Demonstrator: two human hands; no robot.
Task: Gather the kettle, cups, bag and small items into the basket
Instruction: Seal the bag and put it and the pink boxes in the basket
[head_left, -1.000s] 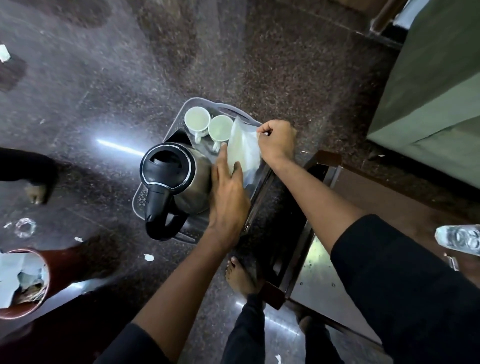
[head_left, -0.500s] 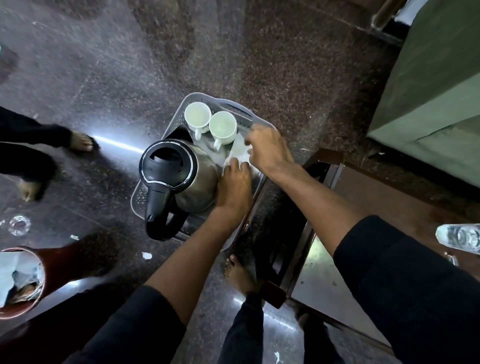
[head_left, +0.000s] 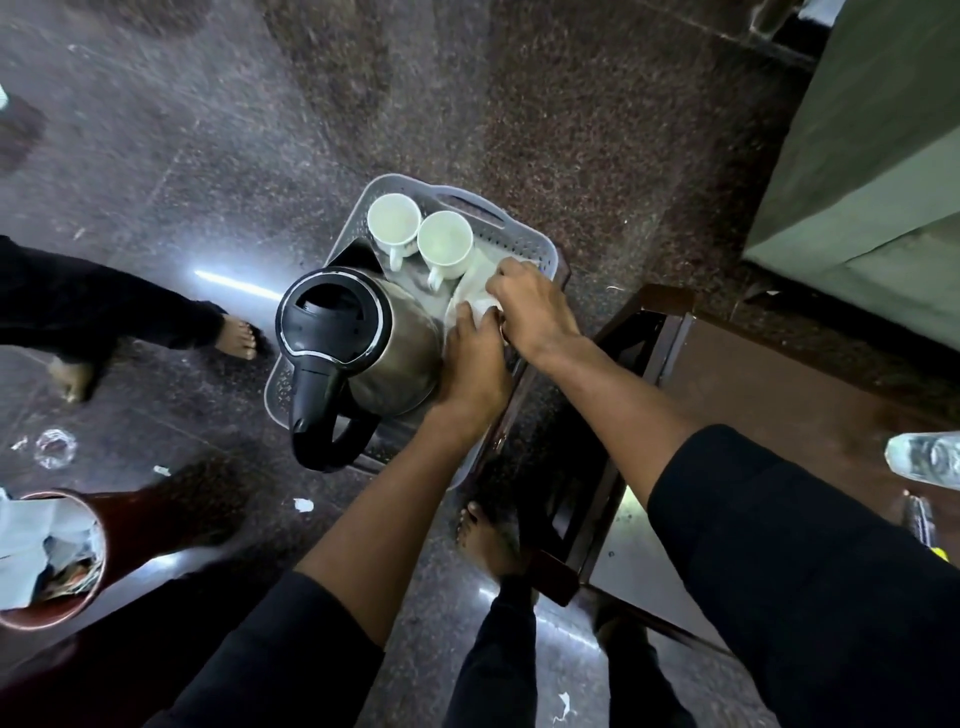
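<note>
A grey perforated basket (head_left: 524, 238) rests on the corner of a dark wooden stand. Inside it stand a steel kettle (head_left: 395, 353) with a black lid and handle and two white cups (head_left: 393, 221) (head_left: 445, 244) at the far end. A clear plastic bag (head_left: 475, 280) lies flat in the basket's right side, beside the kettle. My left hand (head_left: 475, 358) presses down on the bag's near end, next to the kettle. My right hand (head_left: 530, 306) grips the bag's right part, pushing it into the basket.
The dark wooden stand (head_left: 660, 332) runs to the right. A water bottle (head_left: 924, 460) lies at the right edge. A brown waste bin (head_left: 62, 556) with paper sits lower left. Another person's feet (head_left: 236, 338) stand left of the basket. My own foot (head_left: 488, 540) is below it.
The bag was held upright above the basket; both hands have lowered it and flattened it inside, next to the kettle. The other person's foot has stepped closer on the left.
</note>
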